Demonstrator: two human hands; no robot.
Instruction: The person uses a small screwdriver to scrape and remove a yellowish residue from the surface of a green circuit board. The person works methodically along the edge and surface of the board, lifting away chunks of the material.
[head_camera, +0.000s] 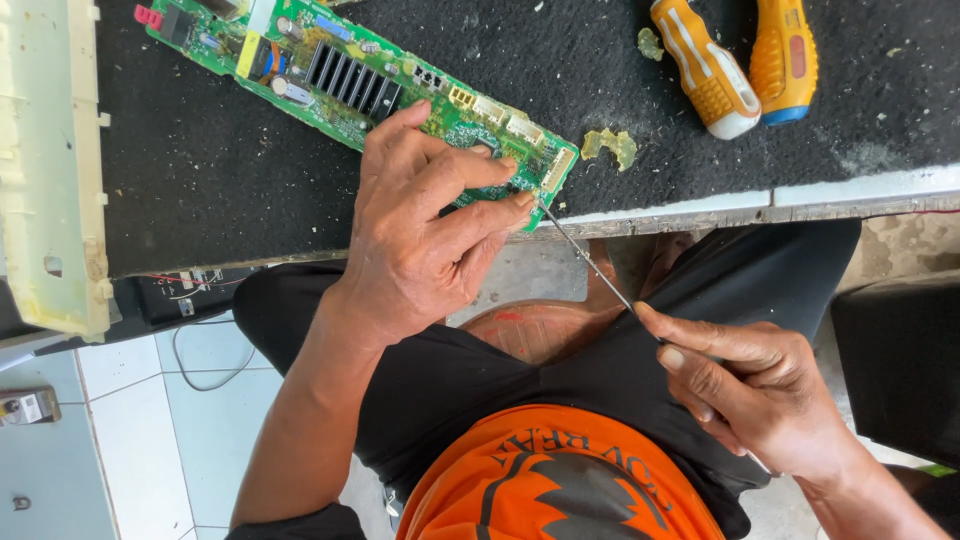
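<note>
- Where the dark mat (230, 170) meets the near edge of the bench, a green circuit board (360, 80) lies flat and slantwise — far-left corner toward the cream plastic casing (45, 170), near-right corner at the bench lip.
- Board looks light and rigid, thin; judged brittle at the solder joints and small parts, so best held by its bare edges or corners, not by the black finned heat sink (352, 78) or the white connectors.
- Left hand (420, 230) pressed over the board's near-right corner, fingers curled down and clamped on it, pinning it to the mat.
- Right hand (760, 385) pinches the near end of a thin metal probe (585, 255) between thumb and fingers; handle, if any, is hidden in the fist. Tip meets the board edge just under the left fingertips.
- Probe is slim and stiff-looking; likely to skid on glossy coating, so pressure wants to stay light.
- Flakes of yellowish residue (610, 145) sit on the mat just right of the board.
- Far right: two yellow-orange screwdriver handles (740, 65) side by side, well apart from both hands.
- Below the bench — black trousers, orange shirt, pale floor tiles to the left.
</note>
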